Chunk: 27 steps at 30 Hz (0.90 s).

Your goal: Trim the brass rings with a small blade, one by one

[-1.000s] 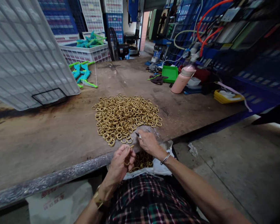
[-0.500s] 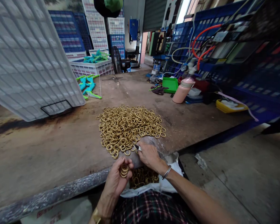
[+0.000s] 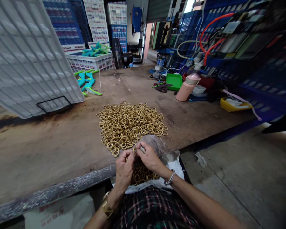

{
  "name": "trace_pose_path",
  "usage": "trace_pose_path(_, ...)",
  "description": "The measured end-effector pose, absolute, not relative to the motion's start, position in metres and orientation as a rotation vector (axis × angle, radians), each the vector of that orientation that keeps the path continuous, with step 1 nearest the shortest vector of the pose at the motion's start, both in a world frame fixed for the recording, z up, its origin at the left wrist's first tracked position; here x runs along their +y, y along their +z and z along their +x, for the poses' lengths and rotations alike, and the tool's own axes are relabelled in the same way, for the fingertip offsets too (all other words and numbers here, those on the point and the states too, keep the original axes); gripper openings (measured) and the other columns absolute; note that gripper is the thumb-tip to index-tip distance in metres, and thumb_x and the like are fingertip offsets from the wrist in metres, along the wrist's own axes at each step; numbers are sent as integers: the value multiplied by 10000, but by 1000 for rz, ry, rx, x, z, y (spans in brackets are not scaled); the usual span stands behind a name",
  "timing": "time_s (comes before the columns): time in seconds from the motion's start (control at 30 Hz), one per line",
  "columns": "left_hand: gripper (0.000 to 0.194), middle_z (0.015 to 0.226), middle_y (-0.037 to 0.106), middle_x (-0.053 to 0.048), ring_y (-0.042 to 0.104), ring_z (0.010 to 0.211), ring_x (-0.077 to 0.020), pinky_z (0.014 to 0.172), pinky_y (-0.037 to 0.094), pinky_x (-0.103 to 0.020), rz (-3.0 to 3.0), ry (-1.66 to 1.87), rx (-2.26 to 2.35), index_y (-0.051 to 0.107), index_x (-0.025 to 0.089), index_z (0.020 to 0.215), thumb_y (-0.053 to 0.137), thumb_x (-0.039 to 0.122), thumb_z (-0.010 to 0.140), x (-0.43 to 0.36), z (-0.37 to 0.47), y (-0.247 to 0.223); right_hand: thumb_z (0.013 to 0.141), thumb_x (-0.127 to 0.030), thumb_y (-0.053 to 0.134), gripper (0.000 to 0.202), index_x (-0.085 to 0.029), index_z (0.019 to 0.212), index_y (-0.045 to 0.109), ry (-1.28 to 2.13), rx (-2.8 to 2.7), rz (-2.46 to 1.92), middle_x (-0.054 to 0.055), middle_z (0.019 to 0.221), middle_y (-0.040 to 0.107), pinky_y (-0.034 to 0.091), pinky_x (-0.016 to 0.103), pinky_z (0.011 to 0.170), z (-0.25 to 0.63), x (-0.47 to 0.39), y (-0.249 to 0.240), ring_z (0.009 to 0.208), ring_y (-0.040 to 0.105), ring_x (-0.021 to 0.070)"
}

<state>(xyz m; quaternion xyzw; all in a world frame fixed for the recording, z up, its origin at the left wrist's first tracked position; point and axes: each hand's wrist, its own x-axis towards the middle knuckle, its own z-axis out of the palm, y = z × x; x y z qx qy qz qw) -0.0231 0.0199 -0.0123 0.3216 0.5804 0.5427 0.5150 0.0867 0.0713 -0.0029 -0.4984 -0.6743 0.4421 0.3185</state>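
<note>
A wide heap of brass-coloured rings [image 3: 131, 122] lies on the brown table [image 3: 69, 143]. My left hand [image 3: 125, 167] is closed on rings at the table's front edge, its fingertips at a ring held upright. My right hand [image 3: 149, 158] meets it there, fingers pinched round a small tool [image 3: 142, 149] with a light body, beside that same ring. Whether the tool touches the ring is too small to tell. Below both hands, more rings [image 3: 143, 174] lie in a white bag [image 3: 176, 168] at my lap.
A large white crate [image 3: 33, 63] stands at the left, with blue-green toy bows [image 3: 87, 82] behind it. Farther right are a green tray [image 3: 174, 81], a pink bottle [image 3: 187, 87] and a yellow tray [image 3: 234, 105]. A fan [image 3: 119, 54] stands beyond the table.
My left hand has risen and turned, and its fingertips now meet those of my right hand. My right hand has drawn back slightly from the heap. The view has tilted down a little.
</note>
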Motion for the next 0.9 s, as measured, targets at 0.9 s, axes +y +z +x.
trace_pose_path(0.9,315,585,447,69,309,391,-23,366,197,-145,629,1152,1115,452,182,728,566,476,737,18,-25,-6,834,-328,410,245,-173,654,467,1343,-1821,-1220,-47,562,487,323,197,534,90,76,-1,549,422,88)
